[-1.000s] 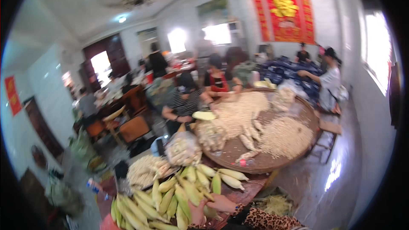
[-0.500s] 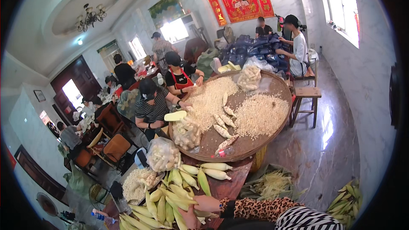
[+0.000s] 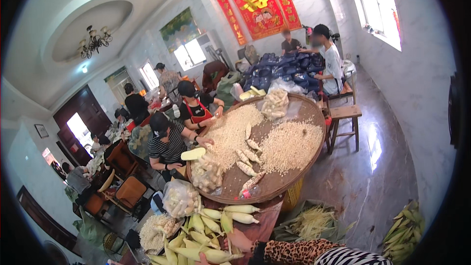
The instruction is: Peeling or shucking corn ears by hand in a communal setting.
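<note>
Pale-green, the corn ear (image 3: 219, 255) lies at your left hand (image 3: 202, 260), seemingly touching it; your right hand (image 3: 239, 240) is at two o'clock from there. Whether either's fingers grip cannot be told. You appear to be handling ears; the next move calls for a steady hold, below the round tray (image 3: 235, 182) between twelve and one o'clock
</note>
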The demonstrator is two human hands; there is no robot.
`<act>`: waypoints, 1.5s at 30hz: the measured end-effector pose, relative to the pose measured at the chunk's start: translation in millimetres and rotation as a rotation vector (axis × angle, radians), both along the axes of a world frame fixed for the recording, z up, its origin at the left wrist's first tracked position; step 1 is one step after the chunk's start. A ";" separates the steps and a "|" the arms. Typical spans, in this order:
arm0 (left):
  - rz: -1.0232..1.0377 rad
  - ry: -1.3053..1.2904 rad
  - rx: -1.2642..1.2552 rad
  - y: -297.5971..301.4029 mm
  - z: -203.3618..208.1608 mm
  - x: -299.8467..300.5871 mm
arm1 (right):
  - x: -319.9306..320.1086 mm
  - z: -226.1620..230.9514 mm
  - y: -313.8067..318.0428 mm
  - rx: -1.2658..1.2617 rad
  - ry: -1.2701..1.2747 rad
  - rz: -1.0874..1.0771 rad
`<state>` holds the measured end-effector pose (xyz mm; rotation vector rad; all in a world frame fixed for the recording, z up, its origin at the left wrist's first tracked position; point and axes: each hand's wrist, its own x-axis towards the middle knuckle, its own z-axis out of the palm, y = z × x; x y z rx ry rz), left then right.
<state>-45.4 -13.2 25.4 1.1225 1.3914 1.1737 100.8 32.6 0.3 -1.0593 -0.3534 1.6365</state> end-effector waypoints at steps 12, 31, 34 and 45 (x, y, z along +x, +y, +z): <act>-0.040 0.023 -0.087 7.5 -9.8 12.7 | 57.4 -12.5 10.7 0.103 0.368 0.071; 0.055 -0.132 -0.203 -16.9 -45.6 -5.5 | -12.2 -3.3 -42.0 0.563 -0.998 0.390; 0.035 -0.214 0.185 -23.1 -42.4 4.0 | -13.7 5.6 -55.1 0.587 -1.008 0.365; 0.215 -0.322 0.067 -42.2 -13.0 40.7 | -1.8 1.8 -58.0 0.503 -0.927 0.425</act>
